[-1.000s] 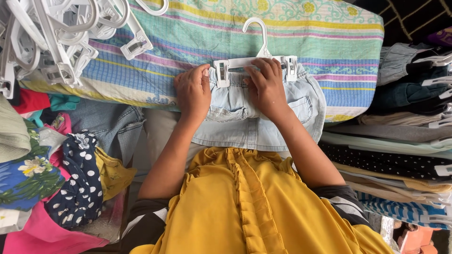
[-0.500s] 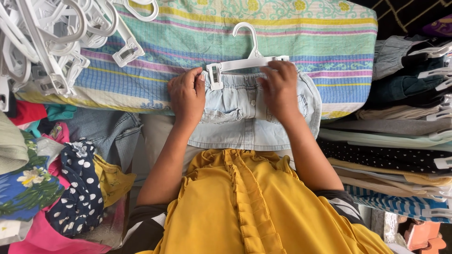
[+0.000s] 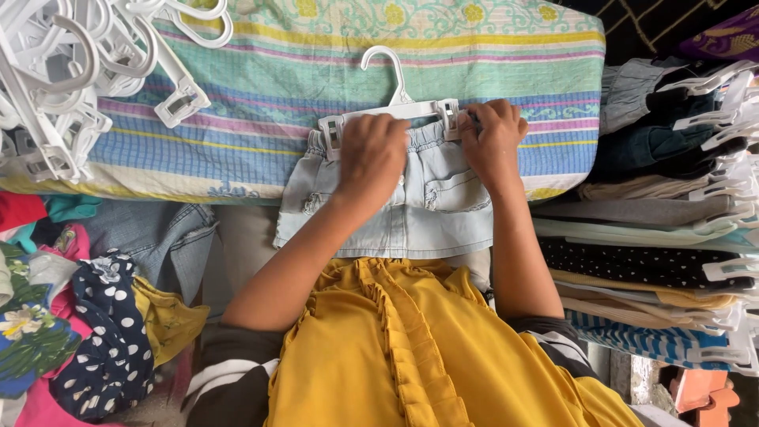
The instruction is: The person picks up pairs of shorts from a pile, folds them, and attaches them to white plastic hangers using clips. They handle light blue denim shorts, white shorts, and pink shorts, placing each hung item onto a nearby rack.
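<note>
In the head view, a small pale denim skirt (image 3: 411, 198) lies flat on a striped cushion (image 3: 300, 103) with bands of blue, green, pink and yellow. A white plastic clip hanger (image 3: 391, 107) sits along the skirt's waistband, its hook pointing away from the person, one clip at each end of the waist.

The left hand (image 3: 371, 158) lies palm down on the waistband just beside the left clip, fingers spread flat over the denim; its grip is open and pressing, not closed around anything. The right hand (image 3: 494, 142) is at the right clip, fingers curled down over the clip and the edge of the waistband; the grip is narrow, pinching there.

A heap of loose white hangers (image 3: 87, 71) lies on the cushion's far left corner. To the right, a stack of folded garments on hangers (image 3: 656, 221) rises in layers. Loose clothes, among them a dark polka-dot piece (image 3: 111, 332), pile up at the left. Yellow ruffled fabric (image 3: 411, 348) covers the person's lap.
</note>
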